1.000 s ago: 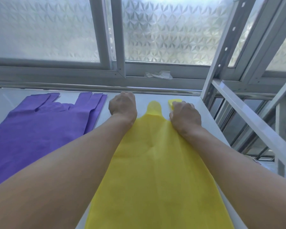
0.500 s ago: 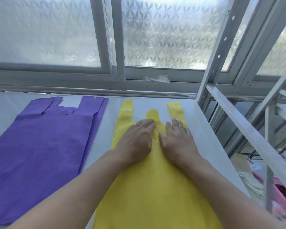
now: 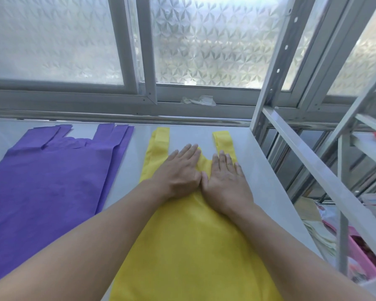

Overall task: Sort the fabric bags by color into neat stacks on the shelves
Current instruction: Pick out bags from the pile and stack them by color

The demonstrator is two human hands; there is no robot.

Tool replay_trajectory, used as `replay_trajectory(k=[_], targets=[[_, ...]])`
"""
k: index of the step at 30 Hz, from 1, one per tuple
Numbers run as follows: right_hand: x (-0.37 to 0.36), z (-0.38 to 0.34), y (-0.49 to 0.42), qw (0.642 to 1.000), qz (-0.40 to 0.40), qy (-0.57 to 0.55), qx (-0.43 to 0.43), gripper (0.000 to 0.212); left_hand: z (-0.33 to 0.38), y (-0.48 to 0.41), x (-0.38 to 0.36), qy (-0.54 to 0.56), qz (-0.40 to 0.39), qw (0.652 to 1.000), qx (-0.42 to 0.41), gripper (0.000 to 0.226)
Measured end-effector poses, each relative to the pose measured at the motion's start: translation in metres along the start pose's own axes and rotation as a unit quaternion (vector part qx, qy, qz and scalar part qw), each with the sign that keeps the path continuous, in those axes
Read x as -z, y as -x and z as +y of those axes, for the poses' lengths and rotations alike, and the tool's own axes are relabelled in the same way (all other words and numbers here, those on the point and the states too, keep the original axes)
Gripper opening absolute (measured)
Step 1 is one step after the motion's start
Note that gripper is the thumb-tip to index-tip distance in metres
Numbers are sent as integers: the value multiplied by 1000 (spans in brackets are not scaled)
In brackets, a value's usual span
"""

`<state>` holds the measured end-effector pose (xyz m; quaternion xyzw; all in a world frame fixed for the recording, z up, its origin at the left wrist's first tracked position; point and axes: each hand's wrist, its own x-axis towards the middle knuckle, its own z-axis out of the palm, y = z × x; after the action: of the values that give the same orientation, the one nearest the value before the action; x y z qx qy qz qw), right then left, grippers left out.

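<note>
A yellow fabric bag lies flat on the white shelf, its two handles pointing toward the window. My left hand and my right hand both rest palm down on its upper part, side by side, thumbs touching, fingers spread. Neither hand grips anything. To the left lies a stack of purple fabric bags, flat, with handles also toward the window. A strip of bare shelf separates the two colours.
Frosted windows with a grey frame stand right behind the shelf. A white metal shelving upright and slanted bars rise at the right. Below on the right are a pink basket and papers. A crumpled plastic scrap lies on the sill.
Both hands were fists at the yellow bag's handles, then drew back and flattened on it. Now they lie palm down and closer together. The bag's handles are uncovered.
</note>
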<state>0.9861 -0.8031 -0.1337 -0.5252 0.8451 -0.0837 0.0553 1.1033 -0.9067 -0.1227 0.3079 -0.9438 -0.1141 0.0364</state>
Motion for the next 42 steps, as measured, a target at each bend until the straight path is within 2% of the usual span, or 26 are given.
replay_trajectory(k=[3,8,15,17,20,22,25,27,29,32,36,38,40,42], targets=[[0,1,0,1000,-5,5,0,72,-2,-2,-1,-9,-24,1000,6,84],[0,2,-1,1000,-15,11,3,71,-11,0,-2,-37,-31,999,-7,68],[2,1,0,1000,-20,16,1,72,-33,13,-4,-47,-11,997,56,70],[2,1,0,1000,-18,12,-1,72,-35,16,-4,-28,30,995,92,70],[5,-1,0,1000,-16,-3,-2,72,-39,21,-5,40,147,962,228,73],[13,0,-3,999,12,-42,-21,73,-44,22,1,81,195,933,291,67],[32,9,-11,979,88,-142,-115,56,-52,21,17,116,257,906,316,55],[39,13,-16,962,78,-203,-166,48,-56,15,24,168,266,887,338,60],[38,12,-19,969,54,-181,-158,49,-63,8,27,212,262,872,354,56],[32,6,-18,983,38,-129,-128,48,-68,5,29,242,262,864,354,35],[26,4,-15,990,47,-63,-117,38,-63,14,27,229,282,877,315,4],[26,3,-14,991,46,-36,-121,36,-62,17,27,235,293,876,301,9],[27,4,-13,992,43,-17,-119,40,-63,18,27,250,295,875,292,3],[28,5,-11,993,47,-9,-111,46,-61,17,30,257,289,879,279,10]])
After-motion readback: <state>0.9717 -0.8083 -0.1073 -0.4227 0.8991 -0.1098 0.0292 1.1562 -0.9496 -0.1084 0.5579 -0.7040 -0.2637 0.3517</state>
